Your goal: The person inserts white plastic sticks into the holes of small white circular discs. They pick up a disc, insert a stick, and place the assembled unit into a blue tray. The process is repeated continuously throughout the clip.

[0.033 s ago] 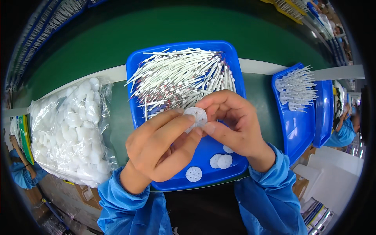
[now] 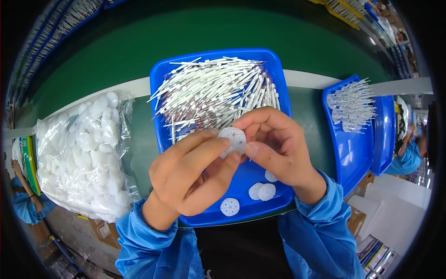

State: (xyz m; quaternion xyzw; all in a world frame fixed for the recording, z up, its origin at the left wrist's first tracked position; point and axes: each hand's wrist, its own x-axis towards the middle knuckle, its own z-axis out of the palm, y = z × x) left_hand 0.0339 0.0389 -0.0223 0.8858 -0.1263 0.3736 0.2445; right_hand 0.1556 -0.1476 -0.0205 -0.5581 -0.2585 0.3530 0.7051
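Over the middle of a blue tray [image 2: 226, 220], my left hand [image 2: 190, 174] is closed, pinching a thin white disc [image 2: 234, 138] marked with lines and small holes. At the disc's right edge, my right hand [image 2: 281, 149] is also closed, with thumb and index finger touching the rim. Whatever lies behind the disc is hidden by my fingers. The far part of the tray holds a heap of thin white sticks [image 2: 209, 90], some with dark ends. Near its front lie several more discs, among them one alone [image 2: 229, 207] and an overlapping pair [image 2: 266, 191].
Left of the tray lies a clear plastic bag [image 2: 86, 156] full of white round pieces. On the right, another blue tray [image 2: 346, 158] holds stick pieces standing on discs [image 2: 353, 106]. Beneath everything is a green table [image 2: 223, 32]. Other people's blue sleeves [image 2: 405, 162] show at both sides.
My right thumb has shifted very slightly along the disc's right edge, baring a little more of it. The left hand and the trays look the same.
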